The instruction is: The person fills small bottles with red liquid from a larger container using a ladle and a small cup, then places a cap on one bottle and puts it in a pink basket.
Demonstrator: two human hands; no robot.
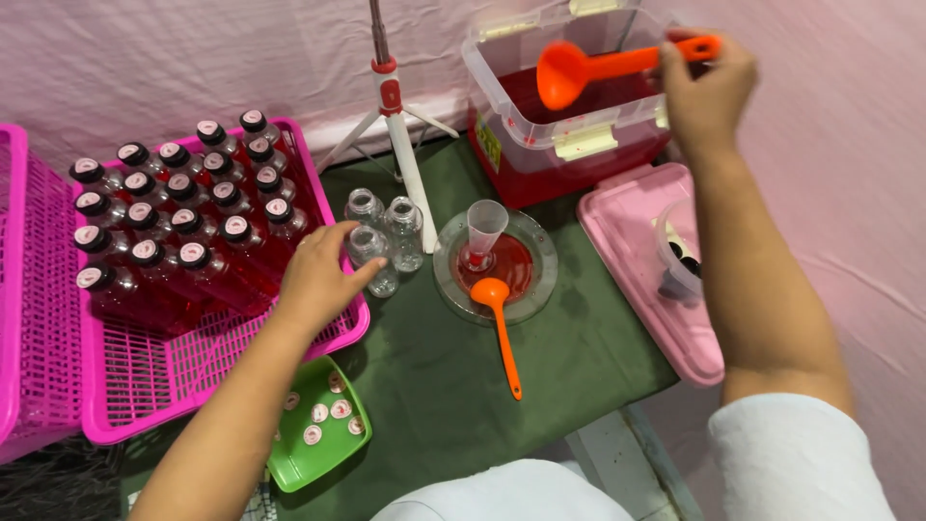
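1. Pale pink cloth hangs behind a dark green mat (453, 376) which covers the work surface.
2. Left of the left hand (316, 280) stands a bright pink plastic basket with a lattice floor (145, 376), full of small bottles of red liquid with black caps (183, 246); they look heavier than empty ones.
3. The left hand has its fingers loosely curled, touching one of the small clear empty bottles (371, 259). I think these are light, smooth and slippery, best taken around the body.
4. Below that hand lies a green plastic tray with round seals (289, 463).
5. To its right, a clear funnel stands in a round dish (540, 260) with red liquid, and an orange spoon (502, 333) lies across it.
6. The right hand (704, 92) is closed on the handle of the orange plastic ladle (579, 69), stiff and light, above the clear box of red liquid (569, 145).
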